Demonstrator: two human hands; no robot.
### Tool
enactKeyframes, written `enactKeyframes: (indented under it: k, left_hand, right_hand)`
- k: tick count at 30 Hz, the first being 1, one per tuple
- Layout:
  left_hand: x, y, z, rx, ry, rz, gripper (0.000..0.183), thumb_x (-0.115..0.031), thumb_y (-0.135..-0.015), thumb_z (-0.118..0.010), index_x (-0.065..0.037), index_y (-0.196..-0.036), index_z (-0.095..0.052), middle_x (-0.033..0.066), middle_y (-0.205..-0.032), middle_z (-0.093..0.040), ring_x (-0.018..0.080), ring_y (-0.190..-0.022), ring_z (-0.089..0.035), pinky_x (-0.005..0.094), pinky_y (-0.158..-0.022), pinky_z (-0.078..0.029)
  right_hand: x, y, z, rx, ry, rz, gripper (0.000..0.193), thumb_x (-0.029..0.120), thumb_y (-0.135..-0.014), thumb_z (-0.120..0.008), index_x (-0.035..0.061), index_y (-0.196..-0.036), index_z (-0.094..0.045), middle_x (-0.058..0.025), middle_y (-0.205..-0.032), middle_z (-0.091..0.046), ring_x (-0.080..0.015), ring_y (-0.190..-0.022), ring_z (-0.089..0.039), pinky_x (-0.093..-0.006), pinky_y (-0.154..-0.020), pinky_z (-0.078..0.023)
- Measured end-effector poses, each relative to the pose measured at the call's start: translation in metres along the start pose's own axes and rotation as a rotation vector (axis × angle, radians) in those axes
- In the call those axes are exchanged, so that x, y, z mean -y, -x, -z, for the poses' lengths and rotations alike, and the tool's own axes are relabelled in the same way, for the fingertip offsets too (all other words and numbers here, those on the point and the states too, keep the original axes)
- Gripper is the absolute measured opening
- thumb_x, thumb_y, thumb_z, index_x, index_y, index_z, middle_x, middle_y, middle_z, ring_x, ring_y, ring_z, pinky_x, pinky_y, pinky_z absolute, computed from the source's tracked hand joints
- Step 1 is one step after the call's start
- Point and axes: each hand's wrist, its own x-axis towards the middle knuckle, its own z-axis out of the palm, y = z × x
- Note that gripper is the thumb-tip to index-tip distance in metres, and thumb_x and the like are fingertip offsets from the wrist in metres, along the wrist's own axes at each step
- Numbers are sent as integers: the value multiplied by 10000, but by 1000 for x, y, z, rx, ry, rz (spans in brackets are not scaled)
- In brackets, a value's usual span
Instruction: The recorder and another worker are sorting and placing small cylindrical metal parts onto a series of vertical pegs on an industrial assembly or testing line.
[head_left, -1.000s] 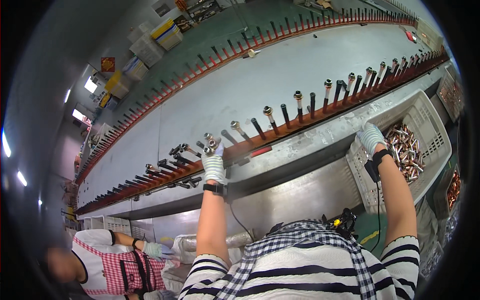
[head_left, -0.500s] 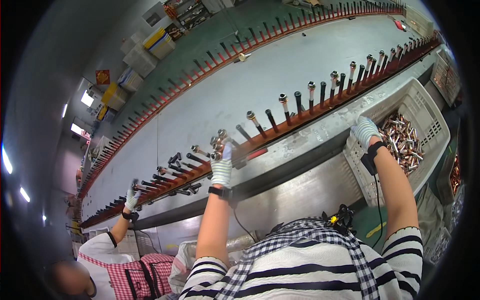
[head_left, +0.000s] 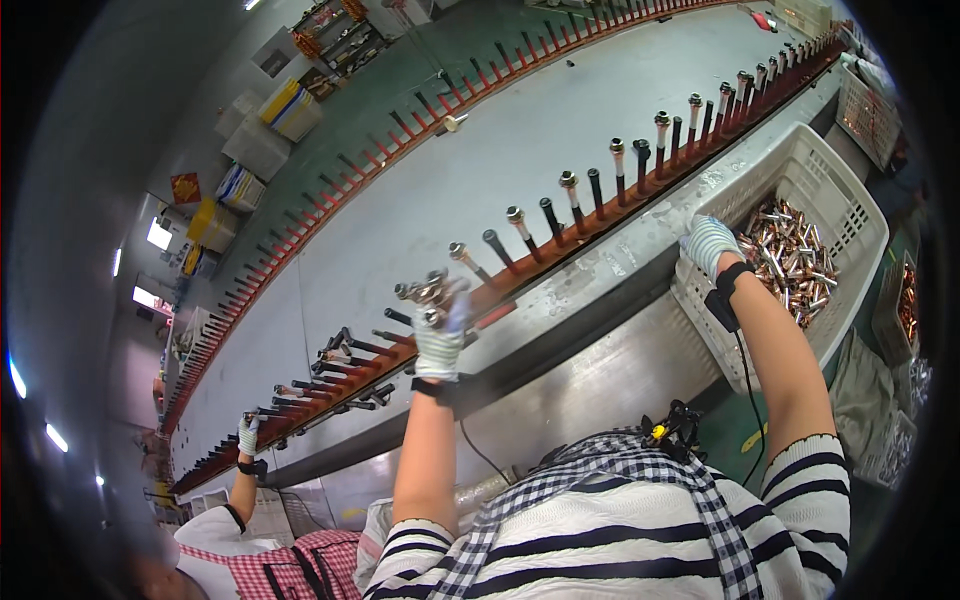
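My left hand (head_left: 438,348), in a striped glove and smeared by motion, is closed round a bunch of metal pipe fittings (head_left: 432,290) whose ringed ends stick out above the fingers. It hovers over the near row of upright posts (head_left: 548,220), which are dark at the top and red below. Several posts just right of it carry a silver fitting (head_left: 516,216) on top; others are bare. My right hand (head_left: 710,243), also gloved, is curled over the left rim of a white plastic crate (head_left: 868,200). Copper and silver fittings (head_left: 795,265) lie heaped inside.
A co-worker's gloved hand (head_left: 248,432) is at the posts on the far left. Loose dark sleeves (head_left: 365,400) lie among the posts. The grey tabletop (head_left: 400,240) runs between two post rows. More crates (head_left: 868,115) stand at the right.
The near posts with their fittings have shifted left past my left hand, which still holds the bunch. My right hand stays on the crate rim. The whole view has tilted slightly.
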Motion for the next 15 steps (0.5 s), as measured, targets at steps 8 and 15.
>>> enactKeyframes:
  k: [8,15]
  left_hand:
    - [23,-42,8,138,-792,-529,223,-302,-781,-649,-87,-835,-673,87,-865,-661,288,-874,-615,462,-878,-414]
    - [-3,-17,-26,108,-472,-464,192,-59,-771,-690,-45,-961,-671,77,-1023,-643,216,-944,-615,367,-872,-463]
  right_hand:
    - [-10,-7,-8,-19,0,10,374,299,-779,-628,-25,-966,-629,-255,-982,-618,-386,-953,-591,-419,-846,-472]
    - [1,-1,2,1,12,1,368,308,-790,-611,-16,-961,-645,-246,-982,-626,-379,-948,-599,-418,-845,-477]
